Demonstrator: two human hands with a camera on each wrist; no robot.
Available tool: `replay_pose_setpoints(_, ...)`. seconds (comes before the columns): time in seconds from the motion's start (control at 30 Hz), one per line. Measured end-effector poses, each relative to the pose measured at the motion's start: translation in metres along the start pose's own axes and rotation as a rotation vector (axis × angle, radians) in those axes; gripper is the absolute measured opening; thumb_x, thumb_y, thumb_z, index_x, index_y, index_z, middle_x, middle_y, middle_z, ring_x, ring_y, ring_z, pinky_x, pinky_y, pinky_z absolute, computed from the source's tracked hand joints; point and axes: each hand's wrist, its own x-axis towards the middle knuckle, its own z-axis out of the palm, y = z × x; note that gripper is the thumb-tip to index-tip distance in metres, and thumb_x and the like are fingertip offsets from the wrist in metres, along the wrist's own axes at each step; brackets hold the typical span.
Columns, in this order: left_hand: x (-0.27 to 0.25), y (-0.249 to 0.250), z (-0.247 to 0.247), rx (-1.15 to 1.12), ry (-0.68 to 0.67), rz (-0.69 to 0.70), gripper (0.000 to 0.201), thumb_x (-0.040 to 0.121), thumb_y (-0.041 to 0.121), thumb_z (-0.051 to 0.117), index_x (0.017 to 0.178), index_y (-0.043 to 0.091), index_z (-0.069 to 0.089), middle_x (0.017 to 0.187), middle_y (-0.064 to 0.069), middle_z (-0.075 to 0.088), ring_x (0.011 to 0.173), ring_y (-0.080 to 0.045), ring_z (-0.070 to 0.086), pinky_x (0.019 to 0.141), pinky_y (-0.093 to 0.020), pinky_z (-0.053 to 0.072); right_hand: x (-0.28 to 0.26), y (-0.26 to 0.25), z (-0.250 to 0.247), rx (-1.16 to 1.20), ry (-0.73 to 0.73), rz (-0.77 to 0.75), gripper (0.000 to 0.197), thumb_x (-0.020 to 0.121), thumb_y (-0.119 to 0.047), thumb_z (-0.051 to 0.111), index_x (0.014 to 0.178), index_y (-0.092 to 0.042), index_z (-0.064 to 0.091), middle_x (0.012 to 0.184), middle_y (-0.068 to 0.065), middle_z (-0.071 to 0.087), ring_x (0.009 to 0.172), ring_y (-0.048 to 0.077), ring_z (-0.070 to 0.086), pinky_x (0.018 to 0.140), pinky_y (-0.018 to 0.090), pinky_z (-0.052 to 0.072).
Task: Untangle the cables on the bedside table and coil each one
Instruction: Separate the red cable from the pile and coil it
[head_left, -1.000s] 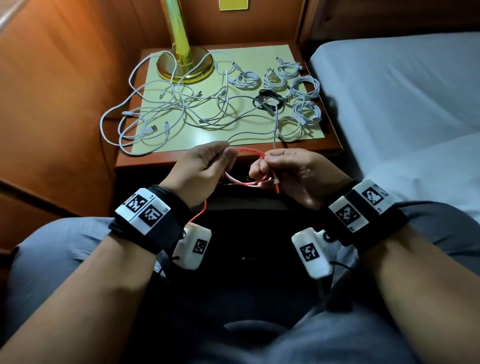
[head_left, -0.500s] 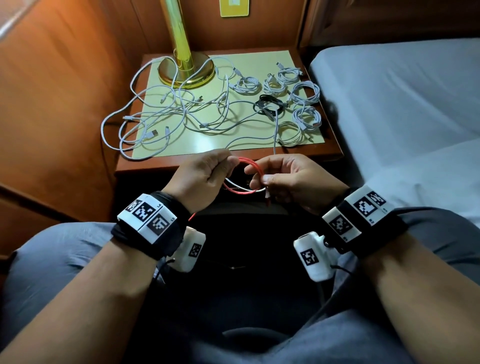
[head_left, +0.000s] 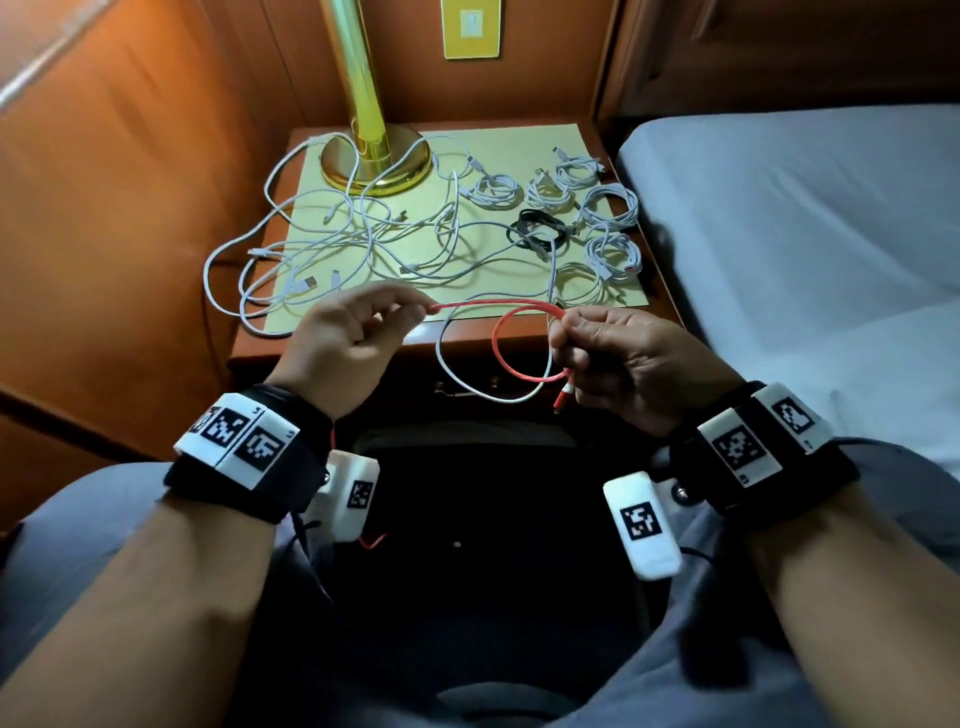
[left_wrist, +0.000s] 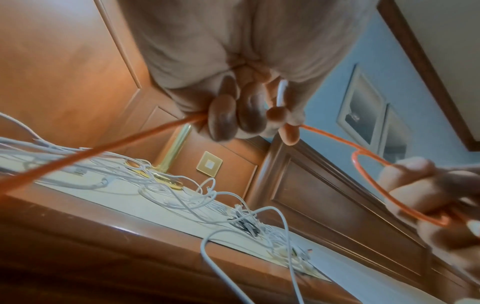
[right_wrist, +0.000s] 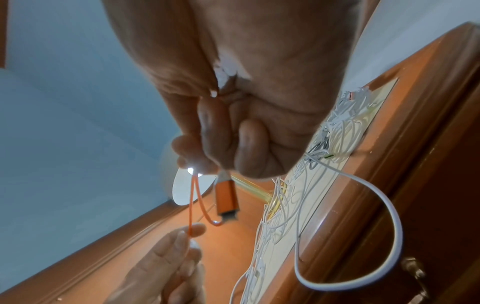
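Nearest to me, above the lap, my left hand (head_left: 349, 338) has its fingers curled, thumb and forefinger pinching a thin red charging cable (head_left: 496, 305). That cable runs taut across to my right hand (head_left: 621, 364), which pinches it where it crosses itself, so one round loop hangs below the fingers (right_wrist: 221, 131) with the red metal plug (right_wrist: 227, 197) dangling from the same grip. Both hands sit just in front of the near edge of the wooden bedside table (head_left: 322, 353).

A long white cable (head_left: 457, 374) droops off that edge in a loop between my hands. On the pale yellow table mat (head_left: 519, 150), the left and middle hold a loose tangle of white cables (head_left: 332, 244), some spilling over the left side. To the right lie several small coiled white cables (head_left: 608, 205) and one coiled black cable (head_left: 535, 231). Furthest back stands a brass lamp base (head_left: 376, 161), with a yellow wall switch plate (head_left: 471, 26) behind it. A bed with a grey sheet (head_left: 805, 208) lies right of the table.
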Motion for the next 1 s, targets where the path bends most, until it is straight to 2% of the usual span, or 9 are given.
replay_pose_setpoints(0.13,-0.003,-0.006,0.005,0.085,0.075,-0.026,0.018,0.096,0.017,0.064,0.105,0.029,0.074,0.084,0.005,0.066,0.073,-0.023,0.06,0.065,-0.025,0.047,0.0,0.002,0.001,0.012,-0.026,-0.006,0.02,0.095,-0.024,0.054,0.083,-0.011,0.063,0.062,-0.001,0.037,0.045,0.008,0.022,0.043,0.018,0.026)
replay_pose_setpoints(0.23,-0.007,0.001,0.021,0.18,0.063,0.171,0.025,0.097,0.013,0.062,0.118,0.019,0.072,0.097,-0.004,0.067,0.076,-0.022,0.062,0.069,-0.026,0.049,0.001,0.003,0.006,-0.011,-0.051,0.013,0.019,0.095,-0.023,0.054,0.084,-0.009,0.06,0.061,-0.001,0.033,0.047,0.01,0.017,0.042,0.019,0.023)
replay_pose_setpoints(0.33,-0.012,0.014,0.037,0.13,-0.004,0.288,0.031,0.098,0.012,0.057,0.127,0.01,0.068,0.096,-0.005,0.065,0.076,-0.001,0.058,0.071,-0.016,0.046,0.001,0.008,0.012,-0.085,-0.064,0.046,0.022,0.1,-0.02,0.051,0.085,-0.007,0.06,0.064,0.004,0.026,0.051,0.016,0.012,0.042,0.019,0.023)
replay_pose_setpoints(0.47,-0.016,0.018,0.045,0.113,-0.055,0.311,0.026,0.091,0.002,0.068,0.115,0.008,0.074,0.101,0.006,0.073,0.089,0.007,0.065,0.083,-0.013,0.05,0.001,0.013,0.02,-0.184,-0.055,0.074,0.024,0.102,-0.014,0.047,0.088,-0.003,0.062,0.062,0.005,0.033,0.042,0.006,0.036,0.041,0.015,0.035)
replay_pose_setpoints(0.57,-0.016,0.018,0.043,0.08,-0.031,0.238,0.016,0.091,0.005,0.067,0.102,0.011,0.078,0.089,0.007,0.076,0.08,0.001,0.069,0.077,-0.016,0.053,0.003,0.014,0.02,-0.317,-0.018,0.013,0.019,0.1,-0.012,0.054,0.098,-0.002,0.07,0.066,0.005,0.052,0.045,0.005,0.048,0.043,0.016,0.038)
replay_pose_setpoints(0.67,-0.016,0.021,0.039,0.061,0.032,0.136,0.013,0.093,0.014,0.064,0.095,0.014,0.077,0.072,0.005,0.07,0.066,-0.01,0.065,0.067,-0.019,0.052,0.007,0.015,0.018,-0.406,0.066,-0.112,0.014,0.094,-0.007,0.064,0.104,-0.001,0.073,0.082,0.006,0.072,0.068,0.005,0.065,0.064,0.016,0.051)
replay_pose_setpoints(0.77,-0.013,0.022,0.032,0.069,0.083,0.042,0.011,0.095,0.015,0.065,0.091,0.018,0.076,0.068,0.006,0.067,0.065,-0.012,0.062,0.063,-0.016,0.048,0.007,0.017,0.011,-0.514,0.119,-0.178,0.017,0.09,-0.008,0.07,0.107,-0.008,0.073,0.096,0.009,0.076,0.083,0.012,0.068,0.083,0.026,0.054)
replay_pose_setpoints(0.87,-0.011,0.019,0.027,0.099,0.102,-0.006,0.015,0.095,0.016,0.066,0.088,0.028,0.072,0.067,0.011,0.066,0.068,-0.01,0.063,0.063,-0.012,0.048,0.006,0.017,0.008,-0.463,0.121,-0.192,0.024,0.091,-0.005,0.069,0.114,-0.009,0.069,0.084,0.004,0.074,0.075,0.012,0.068,0.076,0.024,0.053)
replay_pose_setpoints(1.0,-0.013,0.014,0.033,0.118,0.025,-0.027,0.011,0.094,0.015,0.068,0.092,0.018,0.078,0.066,0.018,0.065,0.062,0.001,0.059,0.062,-0.013,0.046,0.005,0.014,0.012,-0.198,0.162,-0.265,0.032,0.083,-0.014,0.07,0.114,-0.01,0.066,0.075,0.008,0.069,0.056,0.011,0.052,0.052,0.02,0.04)
